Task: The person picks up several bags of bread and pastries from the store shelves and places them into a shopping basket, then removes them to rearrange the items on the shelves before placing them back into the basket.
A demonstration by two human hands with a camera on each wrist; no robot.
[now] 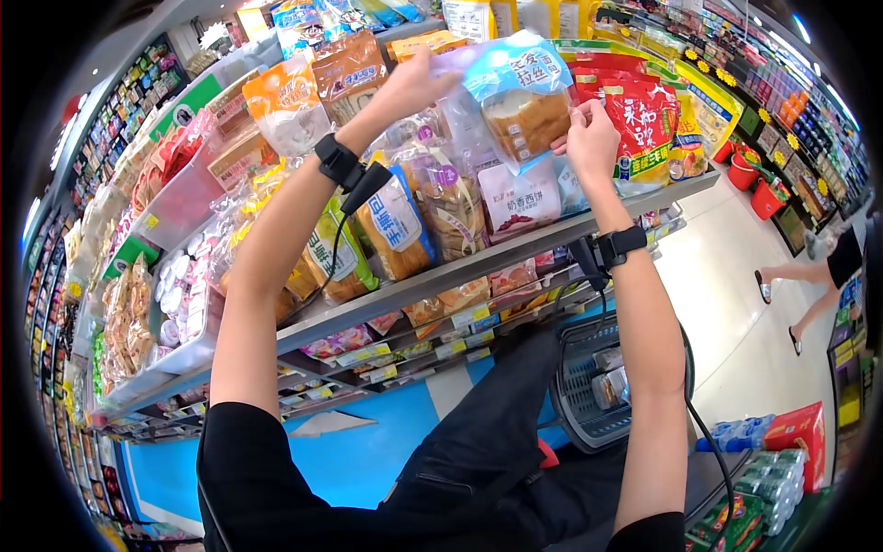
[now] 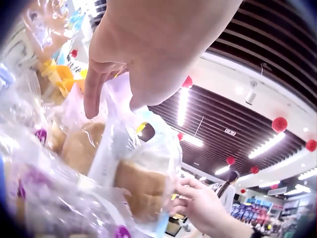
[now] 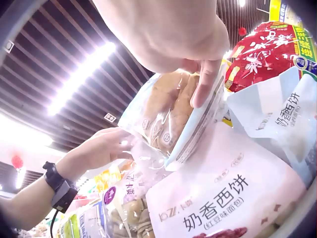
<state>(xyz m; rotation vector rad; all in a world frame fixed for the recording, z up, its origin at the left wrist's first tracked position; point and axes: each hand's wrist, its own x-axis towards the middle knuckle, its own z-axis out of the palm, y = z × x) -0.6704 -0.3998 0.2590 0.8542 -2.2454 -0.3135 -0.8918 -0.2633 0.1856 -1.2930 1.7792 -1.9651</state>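
Bread bag [image 1: 527,121] above the shelf [image 1: 543,235], in your right hand [image 1: 591,143].
You pinch its right edge; your left hand [image 1: 411,92] grips lavender plastic [image 1: 458,61] at its upper left (whether the same bag, you cannot tell). Pink packet [image 1: 520,199] is just below; red packet [image 1: 641,124], to its right.

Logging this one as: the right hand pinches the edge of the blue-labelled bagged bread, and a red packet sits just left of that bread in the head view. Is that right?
One side is wrong: the head view shows the red packet to the right of the blue-labelled bagged bread. The right hand does pinch its edge.
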